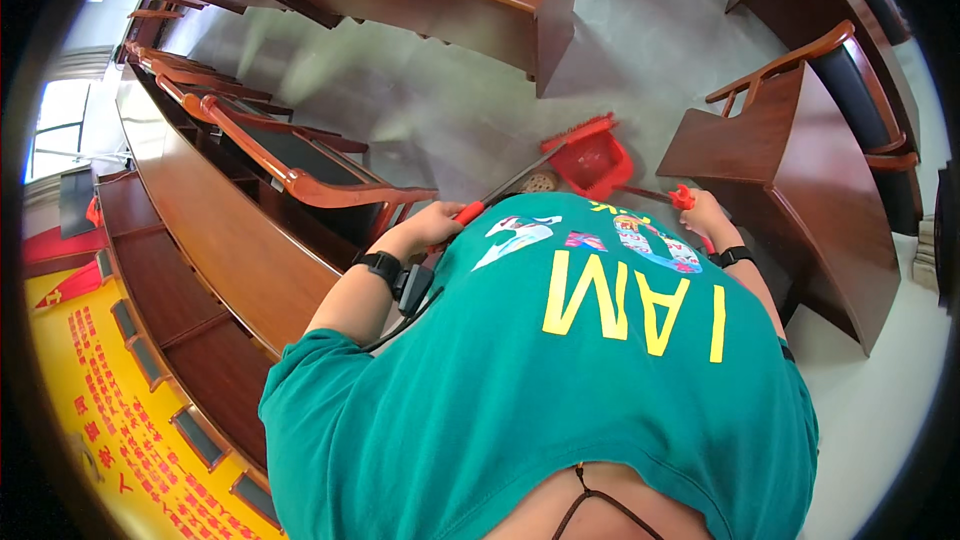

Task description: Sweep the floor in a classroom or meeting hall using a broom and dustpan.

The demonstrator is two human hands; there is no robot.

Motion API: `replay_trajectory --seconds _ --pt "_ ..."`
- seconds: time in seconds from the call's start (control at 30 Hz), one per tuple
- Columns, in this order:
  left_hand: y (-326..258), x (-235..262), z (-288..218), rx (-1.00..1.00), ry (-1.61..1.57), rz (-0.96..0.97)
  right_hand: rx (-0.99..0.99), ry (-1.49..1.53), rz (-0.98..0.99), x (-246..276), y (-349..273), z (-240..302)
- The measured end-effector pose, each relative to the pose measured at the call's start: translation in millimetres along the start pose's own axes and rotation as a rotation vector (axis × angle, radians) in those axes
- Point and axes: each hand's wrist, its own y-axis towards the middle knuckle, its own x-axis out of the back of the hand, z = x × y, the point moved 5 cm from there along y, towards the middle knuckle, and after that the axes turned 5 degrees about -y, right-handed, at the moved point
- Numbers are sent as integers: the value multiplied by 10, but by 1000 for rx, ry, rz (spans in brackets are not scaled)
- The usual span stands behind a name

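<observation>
— Grey floor point(640, 50) fills the middle of the room, and brown wooden desks point(800, 170) stand around it, with wooden chairs point(300, 155) pushed in along the long desk on the left side.

— What does the left hand point(432, 225) do?

— It is closed around the red grip of a broom handle point(505, 188). The handle goes forward and to the right, down to the floor, where the red dustpan point(592, 155) stands.

— And the right hand point(705, 212)?

— It is clamped on a second red handle point(655, 195), which runs to the left and reaches the dustpan. A black band is on each wrist.

— Where is the dustpan exactly?

— On the floor, just ahead of the person, between both hands. Beside it on the left lies something small, round and brown; I cannot tell what it is.

— Is anything more visible?

— A green shirt point(560, 390) with yellow letters covers the lower part of the view. A yellow and red board point(120, 420) lies at the far lower left.
</observation>
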Motion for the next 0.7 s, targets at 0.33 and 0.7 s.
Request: replay_trajectory --seconds 0.33,0.7 --pt "-222 311 245 -135 225 -260 -23 50 52 40 29 63" --pt "-317 589 599 5 -464 -454 -1 115 0 34 92 -107"
